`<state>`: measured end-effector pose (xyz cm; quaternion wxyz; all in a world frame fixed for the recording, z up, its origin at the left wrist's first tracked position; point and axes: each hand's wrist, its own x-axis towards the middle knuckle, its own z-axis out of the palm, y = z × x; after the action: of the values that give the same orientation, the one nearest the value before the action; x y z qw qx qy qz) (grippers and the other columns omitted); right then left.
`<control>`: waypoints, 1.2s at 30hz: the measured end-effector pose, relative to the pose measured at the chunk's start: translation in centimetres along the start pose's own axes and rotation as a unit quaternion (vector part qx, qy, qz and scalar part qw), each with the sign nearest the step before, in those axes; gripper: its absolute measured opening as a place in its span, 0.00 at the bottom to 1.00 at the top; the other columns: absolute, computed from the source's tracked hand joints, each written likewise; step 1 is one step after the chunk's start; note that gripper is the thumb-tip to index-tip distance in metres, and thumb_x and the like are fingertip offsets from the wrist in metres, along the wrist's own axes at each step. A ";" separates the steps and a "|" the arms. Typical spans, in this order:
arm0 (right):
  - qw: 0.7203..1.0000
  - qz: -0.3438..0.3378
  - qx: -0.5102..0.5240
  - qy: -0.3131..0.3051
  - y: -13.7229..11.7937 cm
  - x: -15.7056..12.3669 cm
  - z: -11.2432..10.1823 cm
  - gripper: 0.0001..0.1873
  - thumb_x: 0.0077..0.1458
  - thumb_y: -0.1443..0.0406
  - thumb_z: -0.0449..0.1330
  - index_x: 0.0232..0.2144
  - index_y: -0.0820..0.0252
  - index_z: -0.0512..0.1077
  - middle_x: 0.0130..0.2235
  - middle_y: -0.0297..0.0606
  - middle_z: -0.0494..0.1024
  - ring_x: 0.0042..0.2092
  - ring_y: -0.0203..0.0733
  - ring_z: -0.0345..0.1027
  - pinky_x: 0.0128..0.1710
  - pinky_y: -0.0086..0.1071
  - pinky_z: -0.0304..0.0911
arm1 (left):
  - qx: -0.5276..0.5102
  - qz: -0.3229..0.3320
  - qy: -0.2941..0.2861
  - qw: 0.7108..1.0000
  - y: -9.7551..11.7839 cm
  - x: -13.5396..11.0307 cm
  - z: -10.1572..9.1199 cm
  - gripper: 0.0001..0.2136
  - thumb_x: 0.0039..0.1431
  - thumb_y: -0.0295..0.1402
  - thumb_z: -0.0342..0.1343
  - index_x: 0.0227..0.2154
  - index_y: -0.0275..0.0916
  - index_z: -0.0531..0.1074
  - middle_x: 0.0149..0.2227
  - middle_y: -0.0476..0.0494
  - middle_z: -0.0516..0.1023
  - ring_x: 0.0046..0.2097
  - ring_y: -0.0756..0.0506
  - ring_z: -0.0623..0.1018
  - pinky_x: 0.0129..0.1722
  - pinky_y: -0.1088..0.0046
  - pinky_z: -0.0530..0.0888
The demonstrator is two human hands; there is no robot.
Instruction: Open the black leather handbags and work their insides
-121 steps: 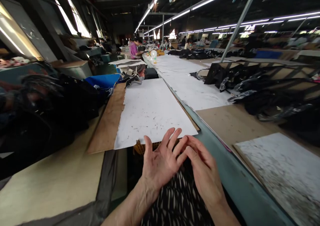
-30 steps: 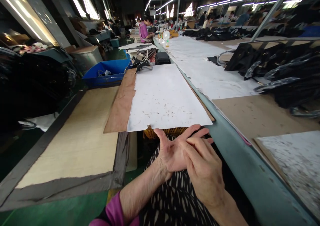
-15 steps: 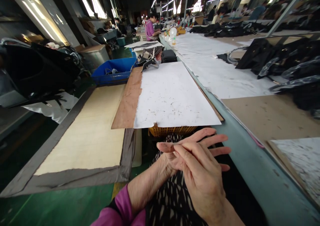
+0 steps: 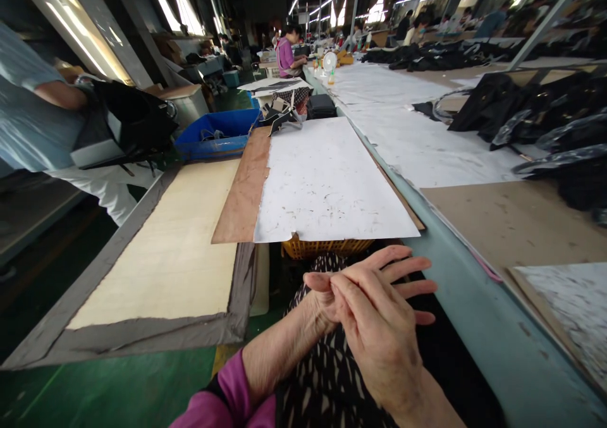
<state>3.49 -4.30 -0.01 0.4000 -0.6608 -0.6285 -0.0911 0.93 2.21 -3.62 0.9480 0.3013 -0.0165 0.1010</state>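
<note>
My left hand (image 4: pixel 406 268) is palm up above my lap, its fingers spread toward the right. Across its palm lies my right hand (image 4: pixel 382 336), with its fingers bent and pressed together near the base of the left thumb. The right thumb is hidden, and I see no object between the hands. Beneath them is dark patterned cloth (image 4: pixel 327 384) over my lap. Just ahead, a marked white sheet (image 4: pixel 327 181) covers most of a brown board (image 4: pixel 237 200). A yellow basket (image 4: pixel 327 248) shows under the board's near edge.
Left of the board is a cream panel with a grey border (image 4: pixel 165 251), and behind it a blue bin (image 4: pixel 218 131). A long table (image 4: pixel 455 282) runs along my right, with black bags (image 4: pixel 516 109) on it. At far left a person (image 4: pixel 38 99) carries a black bag (image 4: pixel 133 118).
The person in light blue has come into view at the left, and the black bag there has shifted right. My hands have barely moved.
</note>
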 end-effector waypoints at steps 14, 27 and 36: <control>0.996 -0.031 -0.080 0.013 -0.2 -0.3 0.0 0.10 0.52 0.73 0.49 0.35 0.68 0.68 0.30 0.43 0.70 0.36 0.42 0.64 0.36 0.37 0.62 | -0.052 0.048 -0.102 0.992 -1.1 0.2 -1.9 0.57 0.15 0.59 0.56 0.55 0.39 0.50 0.59 0.34 0.46 0.58 0.30 0.48 0.49 0.53 0.57; 0.997 0.039 0.068 0.013 -0.2 -0.4 -0.6 0.09 0.55 0.71 0.47 0.34 0.60 0.66 0.33 0.39 0.70 0.36 0.38 0.66 0.35 0.31 0.64 | -0.047 0.020 -0.102 0.994 1.2 -0.5 -0.5 0.54 0.18 0.53 0.61 0.55 0.38 0.51 0.60 0.35 0.44 0.60 0.31 0.45 0.52 0.54 0.54; 0.958 0.218 0.183 -0.047 -0.9 -0.3 -1.2 0.07 0.54 0.64 0.51 0.33 0.58 0.68 0.31 0.34 0.76 0.25 0.33 0.68 0.21 0.23 0.65 | -0.002 0.018 -0.094 0.995 1.0 -0.5 -0.6 0.53 0.18 0.58 0.56 0.54 0.40 0.54 0.58 0.39 0.51 0.58 0.31 0.50 0.48 0.57 0.60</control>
<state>3.05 -5.41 0.93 0.4940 -0.7008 -0.4934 0.1461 0.21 3.25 -3.54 0.9409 0.3072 -0.1110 0.0890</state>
